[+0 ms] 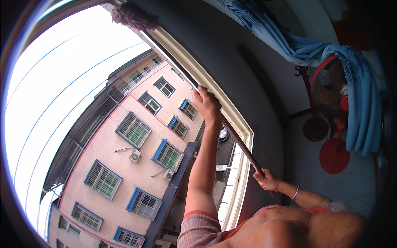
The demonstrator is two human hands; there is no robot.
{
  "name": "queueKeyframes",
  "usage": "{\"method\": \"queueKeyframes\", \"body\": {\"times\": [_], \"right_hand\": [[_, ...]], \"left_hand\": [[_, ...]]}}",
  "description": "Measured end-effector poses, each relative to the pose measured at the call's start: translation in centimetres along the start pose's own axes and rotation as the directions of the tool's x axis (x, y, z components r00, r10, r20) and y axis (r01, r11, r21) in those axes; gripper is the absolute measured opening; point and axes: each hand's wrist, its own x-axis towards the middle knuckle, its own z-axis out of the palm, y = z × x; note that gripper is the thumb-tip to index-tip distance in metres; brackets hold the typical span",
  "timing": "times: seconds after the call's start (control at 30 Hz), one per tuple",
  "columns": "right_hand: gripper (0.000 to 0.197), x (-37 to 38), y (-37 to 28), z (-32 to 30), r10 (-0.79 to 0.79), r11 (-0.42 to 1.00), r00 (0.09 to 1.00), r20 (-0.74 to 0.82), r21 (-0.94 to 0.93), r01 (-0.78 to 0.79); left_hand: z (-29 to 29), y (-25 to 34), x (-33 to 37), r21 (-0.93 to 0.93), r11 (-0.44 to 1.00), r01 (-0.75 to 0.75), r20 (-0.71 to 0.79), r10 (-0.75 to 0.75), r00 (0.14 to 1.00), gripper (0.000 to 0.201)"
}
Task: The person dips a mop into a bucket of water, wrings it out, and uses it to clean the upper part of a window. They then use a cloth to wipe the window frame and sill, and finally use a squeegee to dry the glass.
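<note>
Fingers of left hand (206, 103) and right hand (268, 180) are curled round the pole (244, 147); its fluffy head (134, 17) is held by the window frame (187, 60), contact unclear; dusting seems the step in hand, steady two-handed guidance being called for next

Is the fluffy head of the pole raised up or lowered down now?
Raised: the fluffy head sits above the left hand and right hand, at the upper end of the pole.
</note>
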Motion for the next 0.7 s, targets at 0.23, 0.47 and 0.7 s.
{"method": "queueKeyframes", "body": {"times": [0.23,0.47,0.7], "right_hand": [[0.043,-2.0,-4.2,1.3,0.008,0.999,1.0,0.024,0.044,-0.009],[0.041,0.7,-15.7,3.7,-0.076,0.997,0.996,0.045,0.037,0.075],[0.045,3.4,-21.0,2.0,-0.182,0.981,0.982,0.042,-0.062,0.184]], "left_hand": [[2.3,5.7,0.5,-0.01,0.999,0.042,0.069,-0.041,0.997,0.023],[4.1,13.6,9.2,0.005,1.0,0.02,-0.007,-0.02,1.0,0.026],[5.5,18.0,14.5,-0.158,0.985,0.068,0.146,-0.045,0.988,0.025]]}}
